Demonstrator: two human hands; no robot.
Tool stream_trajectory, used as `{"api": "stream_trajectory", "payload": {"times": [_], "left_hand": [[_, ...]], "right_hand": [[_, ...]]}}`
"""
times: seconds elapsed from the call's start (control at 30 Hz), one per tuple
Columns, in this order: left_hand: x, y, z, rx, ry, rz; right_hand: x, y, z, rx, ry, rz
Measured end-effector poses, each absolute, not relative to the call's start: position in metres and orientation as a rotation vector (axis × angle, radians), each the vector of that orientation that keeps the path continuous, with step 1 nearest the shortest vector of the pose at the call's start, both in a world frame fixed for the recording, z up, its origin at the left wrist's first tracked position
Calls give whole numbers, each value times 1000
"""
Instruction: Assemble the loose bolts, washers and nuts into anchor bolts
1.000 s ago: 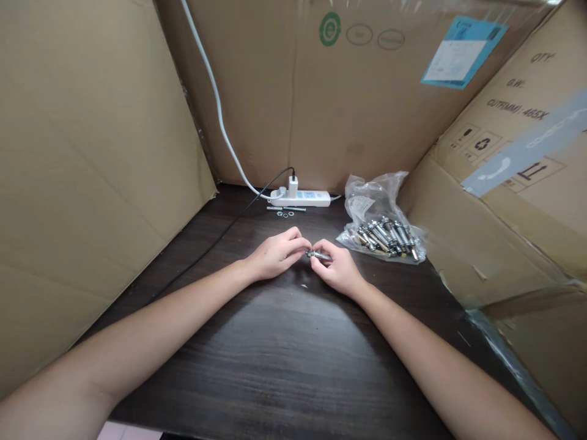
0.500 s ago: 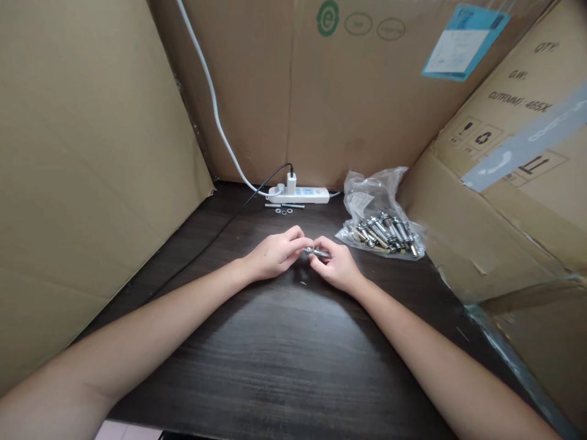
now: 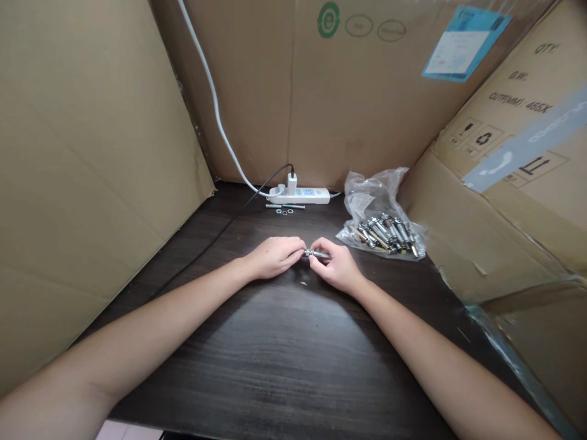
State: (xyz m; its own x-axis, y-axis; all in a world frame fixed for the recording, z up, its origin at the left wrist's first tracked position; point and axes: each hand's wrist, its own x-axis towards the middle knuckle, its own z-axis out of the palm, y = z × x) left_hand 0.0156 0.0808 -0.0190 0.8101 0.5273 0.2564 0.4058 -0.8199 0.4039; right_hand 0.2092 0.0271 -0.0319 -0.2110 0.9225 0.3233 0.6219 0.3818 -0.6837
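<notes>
Item: one metal bolt (image 3: 316, 253), held level just above the tabletop (image 3: 284, 342). Right hand (image 3: 337, 267) pinches the shank; left hand (image 3: 275, 256) fingertips close on its end fitting (likely a nut). Best handled: shank steady, turn in line. Spares: bag of bolts (image 3: 383, 229) nearby.

Dark wood-grain table (image 3: 284, 366), white power strip (image 3: 300, 195), seemingly silvery bolt (image 3: 316, 253).

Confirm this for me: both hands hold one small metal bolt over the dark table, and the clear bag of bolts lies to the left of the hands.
One thing is wrong: the bag of bolts lies to the right of the hands, not the left. The head view shows it. The rest stands: the left hand and right hand hold one small metal bolt over the dark table.
</notes>
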Motion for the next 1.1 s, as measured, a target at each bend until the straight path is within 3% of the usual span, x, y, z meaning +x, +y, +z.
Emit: {"api": "stream_trajectory", "payload": {"times": [0.3, 1.1], "left_hand": [[14, 76, -16, 2623, 739, 718], [14, 75, -15, 2558, 705, 693]], "right_hand": [[209, 28, -32, -1308, -1913, 565], [210, 28, -32, -1324, -1931, 554]]}}
